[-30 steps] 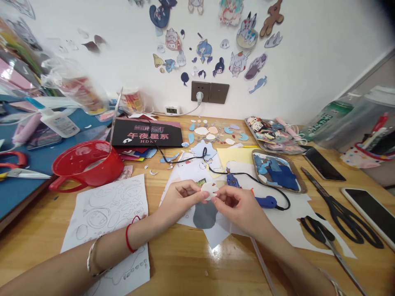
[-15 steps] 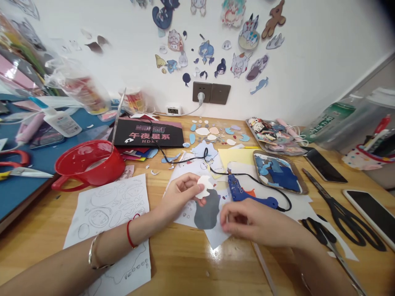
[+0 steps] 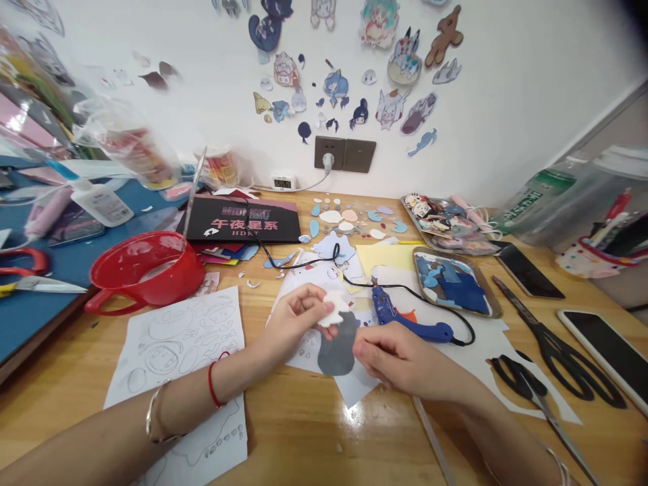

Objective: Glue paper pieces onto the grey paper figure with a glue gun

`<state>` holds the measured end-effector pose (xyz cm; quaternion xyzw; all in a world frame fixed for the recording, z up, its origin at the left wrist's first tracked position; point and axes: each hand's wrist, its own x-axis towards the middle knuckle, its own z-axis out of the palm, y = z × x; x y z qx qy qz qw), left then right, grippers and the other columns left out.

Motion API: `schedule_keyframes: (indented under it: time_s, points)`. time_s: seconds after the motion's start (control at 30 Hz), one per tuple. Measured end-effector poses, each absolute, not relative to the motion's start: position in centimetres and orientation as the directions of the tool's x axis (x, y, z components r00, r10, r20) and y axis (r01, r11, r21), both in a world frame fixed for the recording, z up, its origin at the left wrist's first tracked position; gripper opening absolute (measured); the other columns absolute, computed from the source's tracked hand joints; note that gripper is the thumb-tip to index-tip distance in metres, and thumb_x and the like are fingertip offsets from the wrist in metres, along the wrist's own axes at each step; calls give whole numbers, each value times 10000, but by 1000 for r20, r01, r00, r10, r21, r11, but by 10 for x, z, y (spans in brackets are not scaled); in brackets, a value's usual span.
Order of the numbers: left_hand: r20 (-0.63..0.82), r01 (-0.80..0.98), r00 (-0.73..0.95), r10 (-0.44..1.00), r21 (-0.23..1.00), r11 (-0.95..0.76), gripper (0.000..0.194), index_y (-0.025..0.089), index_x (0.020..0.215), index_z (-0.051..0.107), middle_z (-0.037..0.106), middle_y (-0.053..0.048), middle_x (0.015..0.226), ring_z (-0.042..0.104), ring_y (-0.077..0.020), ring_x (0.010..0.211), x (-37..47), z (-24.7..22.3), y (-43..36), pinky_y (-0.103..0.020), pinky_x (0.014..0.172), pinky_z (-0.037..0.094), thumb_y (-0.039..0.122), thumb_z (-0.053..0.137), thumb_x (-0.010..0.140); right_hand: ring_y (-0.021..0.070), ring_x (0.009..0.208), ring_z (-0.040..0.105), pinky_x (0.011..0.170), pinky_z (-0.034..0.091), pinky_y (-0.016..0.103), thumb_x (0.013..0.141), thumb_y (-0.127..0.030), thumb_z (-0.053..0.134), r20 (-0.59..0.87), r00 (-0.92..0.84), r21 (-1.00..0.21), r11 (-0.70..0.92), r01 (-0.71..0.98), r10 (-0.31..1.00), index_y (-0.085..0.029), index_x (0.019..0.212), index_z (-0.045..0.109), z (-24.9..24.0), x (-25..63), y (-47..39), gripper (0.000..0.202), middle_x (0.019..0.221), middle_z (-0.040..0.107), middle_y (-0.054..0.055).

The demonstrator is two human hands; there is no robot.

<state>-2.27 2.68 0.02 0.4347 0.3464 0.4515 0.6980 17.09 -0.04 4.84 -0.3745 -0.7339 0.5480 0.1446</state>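
Note:
Between the thumb and fingers of my left hand is a small white cutout with a jagged edge. My right hand is closed just to its right, fingertips pressed together; whether anything small is in them I cannot make out. Beneath both hands lies a dark grey rounded cutout on white paper with drawings. Beyond my right hand rests a blue glue gun with a black cord. A sheet of pencil sketches lies under my left forearm.
A red mug-shaped bowl stands left. On the right are black scissors, a second pair, two phones and a tray of blue scraps. Small paper cutouts lie at the back, near a black box.
My right hand has moved slightly left, closer to my left hand, and its fingers have closed tighter. My left hand keeps the white cutout, which has tilted slightly.

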Motion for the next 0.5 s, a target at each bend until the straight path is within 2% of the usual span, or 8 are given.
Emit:
schedule_keyframes:
  time_s: [0.13, 0.2, 0.23, 0.27, 0.3, 0.33, 0.43, 0.5]
  points:
    - [-99, -357, 221, 970, 918, 174, 237, 206, 821, 483, 543, 93, 528, 536, -69, 433, -27, 1, 35, -168, 468, 425, 317, 686, 771, 63, 460, 164, 433, 169, 215, 880, -299, 512, -227, -856, -873, 293, 390, 465, -167, 477, 240, 64, 181, -6, 503, 495, 152, -86]
    - [-85, -346, 187, 979, 927, 146, 238, 194, 791, 500, 523, 95, 583, 502, -42, 423, -27, 2, 36, -155, 445, 395, 310, 704, 754, 52, 443, 263, 435, 220, 186, 832, -216, 569, -265, -878, -839, 354, 414, 399, -168, 504, 455, 69, 182, -10, 351, 483, 276, -90]
    - [-78, -339, 175, 981, 931, 134, 243, 184, 771, 510, 521, 90, 615, 498, -35, 432, -27, 3, 35, -154, 447, 392, 310, 716, 741, 56, 483, 382, 472, 287, 171, 813, -159, 568, -270, -880, -817, 391, 424, 390, -185, 647, 601, 71, 183, -12, 171, 532, 422, -78]
    - [-72, -333, 169, 983, 934, 126, 250, 176, 755, 517, 520, 84, 640, 504, -34, 447, -27, 4, 35, -158, 459, 400, 314, 723, 732, 73, 581, 501, 541, 355, 168, 803, -110, 547, -268, -878, -795, 424, 434, 396, -209, 847, 669, 72, 184, -15, 163, 652, 562, -49]
    - [-70, -327, 168, 983, 937, 122, 256, 173, 748, 519, 521, 78, 655, 516, -40, 465, -26, 5, 35, -167, 481, 416, 323, 725, 728, 97, 695, 574, 615, 398, 179, 803, -86, 523, -269, -871, -776, 443, 449, 412, -230, 999, 664, 73, 184, -18, 281, 790, 643, -16]
    - [-69, -324, 171, 983, 938, 122, 262, 174, 748, 514, 521, 75, 661, 530, -50, 482, -26, 6, 35, -181, 508, 435, 334, 722, 729, 118, 766, 605, 660, 419, 193, 813, -90, 508, -279, -852, -754, 450, 480, 442, -240, 1049, 657, 74, 186, -21, 317, 873, 676, 5]
    - [-68, -337, 191, 979, 933, 131, 286, 190, 760, 486, 529, 61, 676, 571, -101, 560, -25, 8, 36, -230, 556, 472, 375, 704, 737, 130, 709, 634, 646, 450, 203, 870, -182, 487, -331, -747, -699, 382, 605, 576, -242, 910, 692, 71, 192, -32, 217, 791, 702, -1]
    - [-90, -352, 211, 973, 922, 162, 294, 193, 762, 490, 544, 47, 689, 577, -123, 614, -24, 9, 36, -240, 572, 473, 388, 707, 728, 146, 812, 639, 722, 473, 225, 873, -157, 450, -275, -694, -694, 362, 623, 665, -248, 991, 668, 66, 195, -37, 264, 914, 697, 20]
